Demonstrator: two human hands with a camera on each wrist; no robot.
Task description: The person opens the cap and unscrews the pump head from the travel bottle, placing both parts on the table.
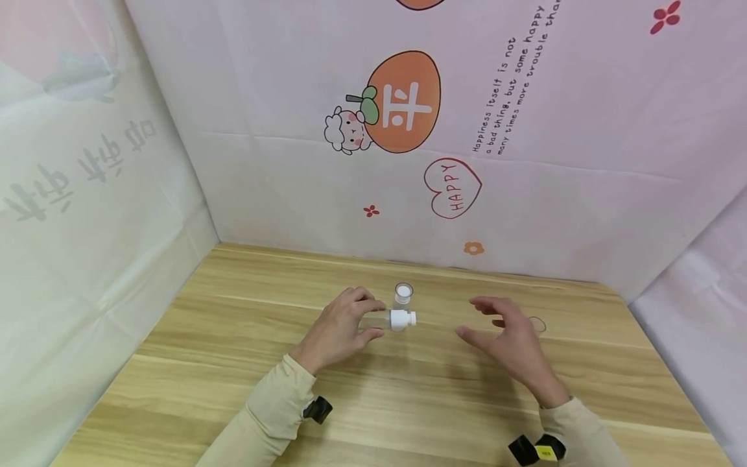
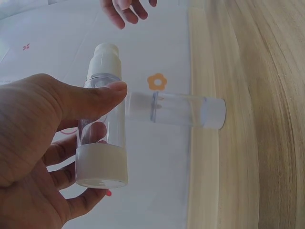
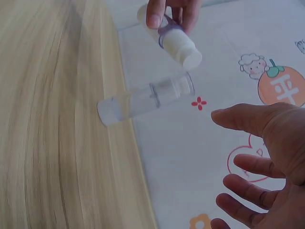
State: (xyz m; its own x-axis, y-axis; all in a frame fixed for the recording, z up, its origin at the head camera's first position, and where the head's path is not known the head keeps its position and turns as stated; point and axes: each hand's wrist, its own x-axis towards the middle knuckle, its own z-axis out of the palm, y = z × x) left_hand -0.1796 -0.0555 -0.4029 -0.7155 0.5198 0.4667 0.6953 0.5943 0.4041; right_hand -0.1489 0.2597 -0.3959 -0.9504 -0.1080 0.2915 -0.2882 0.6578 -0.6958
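Note:
My left hand (image 1: pixel 338 327) grips a clear pump bottle (image 2: pixel 101 164) round its see-through body, thumb on one side and fingers on the other. This bottle has a white base and a white shoulder with a narrower white nozzle. In the head view it lies sideways, its white top (image 1: pixel 401 319) pointing right. A second clear bottle (image 3: pixel 136 102) stands upright on the table just behind it, with a transparent cap over its white top. To the right, my right hand (image 1: pixel 516 337) hovers over the table, fingers spread and holding nothing.
A thin dark loop (image 1: pixel 537 324) lies on the wooden table (image 1: pixel 233 389) beside the right hand. A printed white cloth (image 1: pixel 292 181) hangs along the table's back edge, and more cloth hangs at both sides.

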